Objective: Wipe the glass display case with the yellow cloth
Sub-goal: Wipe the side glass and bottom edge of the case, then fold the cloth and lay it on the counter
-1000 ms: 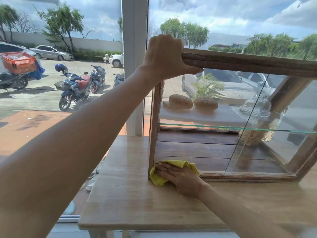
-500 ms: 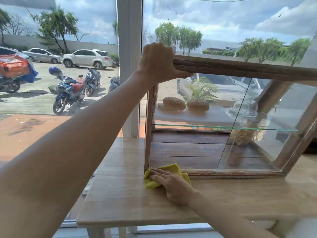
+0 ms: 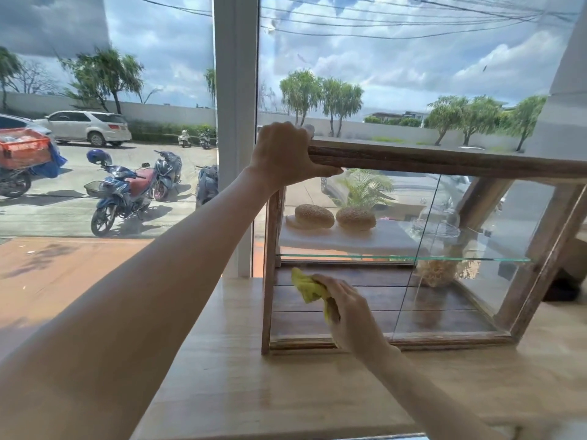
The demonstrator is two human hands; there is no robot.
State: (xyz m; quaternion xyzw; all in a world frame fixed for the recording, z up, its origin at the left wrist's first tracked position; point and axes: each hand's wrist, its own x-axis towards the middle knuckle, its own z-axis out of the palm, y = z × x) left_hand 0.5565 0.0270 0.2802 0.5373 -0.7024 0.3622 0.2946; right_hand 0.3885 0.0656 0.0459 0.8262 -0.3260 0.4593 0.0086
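Note:
A wood-framed glass display case [image 3: 444, 160] stands on a pale wooden counter [image 3: 222, 376] by the window. My left hand [image 3: 282, 154] grips the case's top left corner, thumb under the top rail. My right hand [image 3: 349, 312] holds a crumpled yellow cloth [image 3: 309, 289] against the lower left part of the front glass, just below the glass shelf [image 3: 397, 258]. Two seeded buns [image 3: 314, 215] sit on a white board on that shelf.
A glass dome [image 3: 436, 223] and a pale dried bundle [image 3: 435, 273] are inside the case at right. A white window post [image 3: 235, 122] rises behind the case's left corner. Outside are parked motorbikes [image 3: 120, 192] and cars.
My right hand lifted the cloth from the case's bottom left corner at the counter up onto the front glass. My left hand kept its grip on the top corner.

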